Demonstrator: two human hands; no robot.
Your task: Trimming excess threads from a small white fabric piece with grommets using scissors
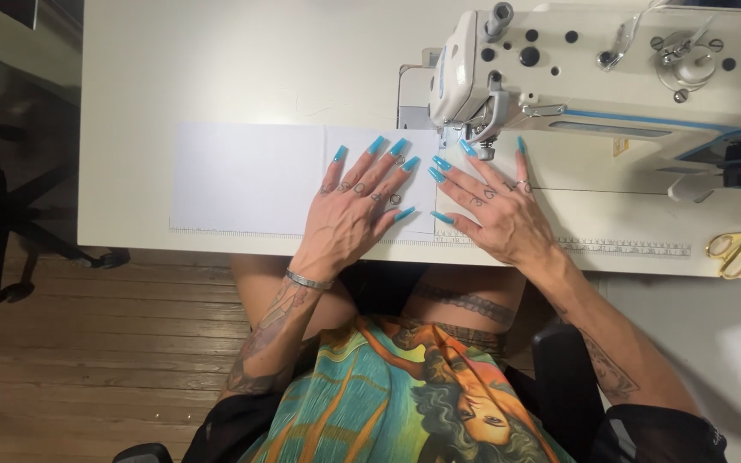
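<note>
We press both hands flat, fingers spread, on the white cloth: left hand and right hand just before the needle. Most cloth lies left of the machine, apparently unsewn.

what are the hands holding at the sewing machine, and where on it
Nothing is gripped. Both the left hand and right hand lie flat, fingers spread, pressing the white fabric onto the table beside the needle.
</note>
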